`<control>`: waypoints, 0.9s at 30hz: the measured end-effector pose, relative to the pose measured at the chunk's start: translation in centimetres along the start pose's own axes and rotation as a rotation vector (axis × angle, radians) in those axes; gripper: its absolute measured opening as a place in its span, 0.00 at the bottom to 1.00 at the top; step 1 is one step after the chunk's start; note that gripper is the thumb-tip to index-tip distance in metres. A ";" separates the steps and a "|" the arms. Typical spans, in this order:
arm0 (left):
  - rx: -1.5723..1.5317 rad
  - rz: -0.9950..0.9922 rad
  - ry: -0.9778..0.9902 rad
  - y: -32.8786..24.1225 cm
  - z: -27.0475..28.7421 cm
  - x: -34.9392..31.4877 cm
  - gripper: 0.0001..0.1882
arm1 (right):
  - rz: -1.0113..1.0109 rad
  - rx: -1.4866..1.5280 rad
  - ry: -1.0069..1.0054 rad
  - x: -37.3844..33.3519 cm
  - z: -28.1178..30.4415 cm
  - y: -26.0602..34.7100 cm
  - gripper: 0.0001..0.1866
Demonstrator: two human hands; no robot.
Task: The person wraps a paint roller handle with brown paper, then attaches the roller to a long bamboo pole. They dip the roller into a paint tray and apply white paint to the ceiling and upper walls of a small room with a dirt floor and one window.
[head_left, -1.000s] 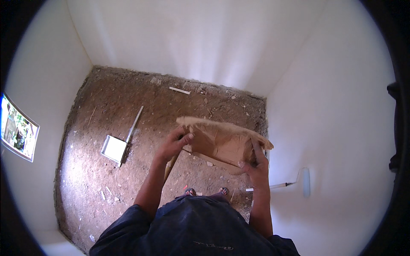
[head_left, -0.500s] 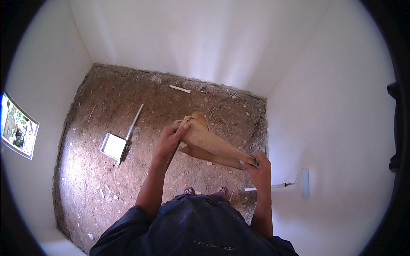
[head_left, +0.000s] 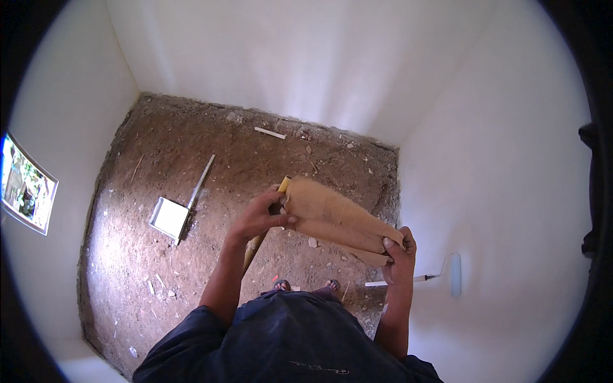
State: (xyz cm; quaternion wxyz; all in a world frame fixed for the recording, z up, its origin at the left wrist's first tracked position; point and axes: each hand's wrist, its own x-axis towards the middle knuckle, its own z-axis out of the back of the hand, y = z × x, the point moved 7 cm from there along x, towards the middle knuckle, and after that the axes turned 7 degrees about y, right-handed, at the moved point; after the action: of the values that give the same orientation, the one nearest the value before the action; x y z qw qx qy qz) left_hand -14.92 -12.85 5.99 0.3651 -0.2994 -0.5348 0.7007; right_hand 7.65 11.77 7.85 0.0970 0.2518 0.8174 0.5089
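Folded tan sandpaper sheet (head_left: 338, 220), slanting between both hands, above dirt floor.

A crumpled brown paper bag (head_left: 338, 220) is sitting in the middle, up in the air above the dirt floor (head_left: 191, 268). The left hand (head_left: 258, 217) is pinching its upper end and the right hand (head_left: 397, 250) is gripping its lower end, so it is slanting down to the right (it is plain tan all over). No labels, signs or screens are showing.
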 end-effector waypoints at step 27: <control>-0.039 -0.136 -0.067 -3.2 -1.8 -3.3 0.17 | -0.176 -0.766 0.680 7.7 -10.4 0.0 0.21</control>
State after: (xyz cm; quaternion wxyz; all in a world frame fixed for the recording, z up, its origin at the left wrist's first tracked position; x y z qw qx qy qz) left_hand -11.04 -14.19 8.71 0.3881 -0.2458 -0.5793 0.6734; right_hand -3.27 7.54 13.46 -0.0464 -0.0511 0.5759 0.8146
